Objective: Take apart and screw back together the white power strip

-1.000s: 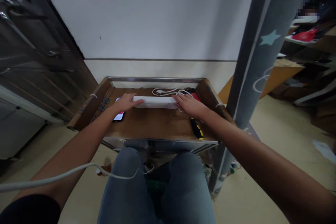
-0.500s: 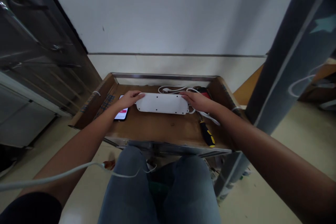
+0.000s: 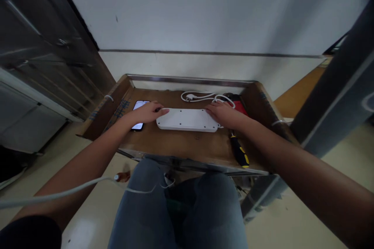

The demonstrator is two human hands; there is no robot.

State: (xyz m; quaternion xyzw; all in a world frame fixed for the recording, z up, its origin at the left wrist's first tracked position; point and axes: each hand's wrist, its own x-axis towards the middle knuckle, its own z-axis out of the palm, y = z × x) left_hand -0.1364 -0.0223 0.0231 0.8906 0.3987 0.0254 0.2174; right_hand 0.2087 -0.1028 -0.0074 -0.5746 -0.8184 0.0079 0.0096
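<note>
Left grip (image 3: 147, 112) and right grip (image 3: 223, 113) are just resting loose, not clenched, on either end of a white power strip (image 3: 187, 120), underside up on the wooden bench (image 3: 187, 144). Phone (image 3: 140, 105) sits just beside the left, yellow-black screwdriver (image 3: 239, 149) near the right.

Two bare hands are in sight: one left hand (image 3: 147, 112) and one right hand (image 3: 223, 115). One shallow wooden tray (image 3: 113, 103) holds five things: one flat white plastic power strip (image 3: 187, 120), one black smartphone (image 3: 139, 105), one black-and-yellow screwdriver (image 3: 239, 151), one looped white cable (image 3: 201, 96) and one red object (image 3: 240, 107). One more white cable (image 3: 67, 188) crosses the lap.
</note>
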